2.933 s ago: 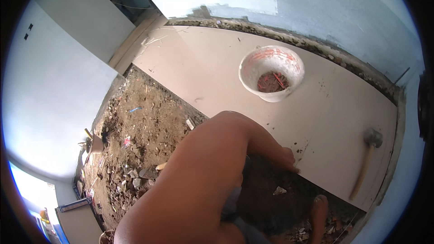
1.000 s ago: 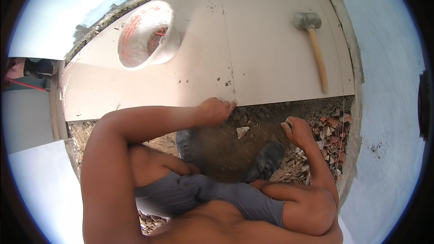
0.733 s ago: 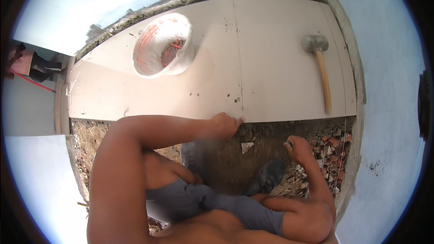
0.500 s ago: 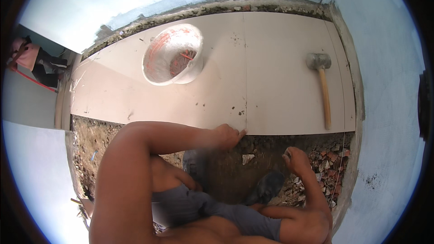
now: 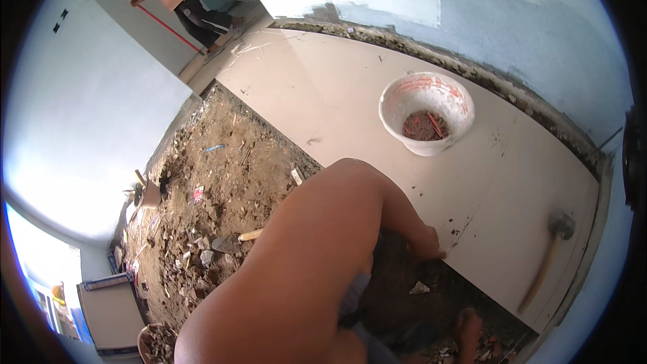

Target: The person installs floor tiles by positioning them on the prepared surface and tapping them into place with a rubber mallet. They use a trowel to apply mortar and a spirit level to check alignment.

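Head view: bare left hand (image 5: 426,243) at the edge of smooth beige floor tiles (image 5: 515,232).
Dark crumbs (image 5: 454,226) speckle them; I cannot tell either its grip or the blurred right hand's (image 5: 469,323).

Patchy pale-blue walls (image 5: 519,34) beside a rubble-strewn earth floor (image 5: 229,182)

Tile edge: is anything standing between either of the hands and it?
Nothing visible does. The left hand is at the edge of the beige tiles; between the blurred right hand and that edge only dark ground shows. The pale stone chip lies left of that gap; the bucket and mallet are beyond the edge.
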The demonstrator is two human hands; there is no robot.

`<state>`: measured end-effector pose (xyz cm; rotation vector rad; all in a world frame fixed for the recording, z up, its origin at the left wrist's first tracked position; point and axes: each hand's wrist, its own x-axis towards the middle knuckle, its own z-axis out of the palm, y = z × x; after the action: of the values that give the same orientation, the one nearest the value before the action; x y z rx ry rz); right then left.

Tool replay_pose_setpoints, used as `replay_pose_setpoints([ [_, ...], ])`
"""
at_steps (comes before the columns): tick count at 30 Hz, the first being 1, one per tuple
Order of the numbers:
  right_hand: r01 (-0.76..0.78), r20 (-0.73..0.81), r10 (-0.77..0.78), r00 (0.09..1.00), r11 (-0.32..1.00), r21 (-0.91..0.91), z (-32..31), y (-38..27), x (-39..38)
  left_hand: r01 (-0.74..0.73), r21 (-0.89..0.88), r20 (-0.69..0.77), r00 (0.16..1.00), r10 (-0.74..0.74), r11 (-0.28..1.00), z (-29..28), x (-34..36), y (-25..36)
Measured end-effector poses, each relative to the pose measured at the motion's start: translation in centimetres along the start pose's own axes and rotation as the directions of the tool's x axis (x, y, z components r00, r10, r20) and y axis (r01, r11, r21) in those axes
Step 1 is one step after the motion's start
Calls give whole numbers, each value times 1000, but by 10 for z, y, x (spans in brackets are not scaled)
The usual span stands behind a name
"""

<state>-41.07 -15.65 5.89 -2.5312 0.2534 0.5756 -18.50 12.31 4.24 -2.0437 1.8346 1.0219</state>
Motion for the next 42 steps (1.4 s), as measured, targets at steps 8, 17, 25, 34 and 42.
replay_pose_setpoints([
  [8,-148,262,170,950,984,-100,-33,-30,2,97,-33,44,994,-96,995,-12,-22,-16],
  [17,21,210,6,978,992,-124,-25,-11,5,189,-140,18,982,-189,972,-23,-53,-26],
  [25,120,183,-107,977,991,-56,-4,23,5,271,-256,-181,930,-321,928,-8,-52,-51],
  [34,234,-206,-255,945,965,-119,10,21,-4,415,-188,-231,862,-451,890,-17,-56,-61],
  [42,56,-145,-50,988,998,36,-27,-3,7,459,-169,-129,867,-481,872,-15,-65,-53],
])
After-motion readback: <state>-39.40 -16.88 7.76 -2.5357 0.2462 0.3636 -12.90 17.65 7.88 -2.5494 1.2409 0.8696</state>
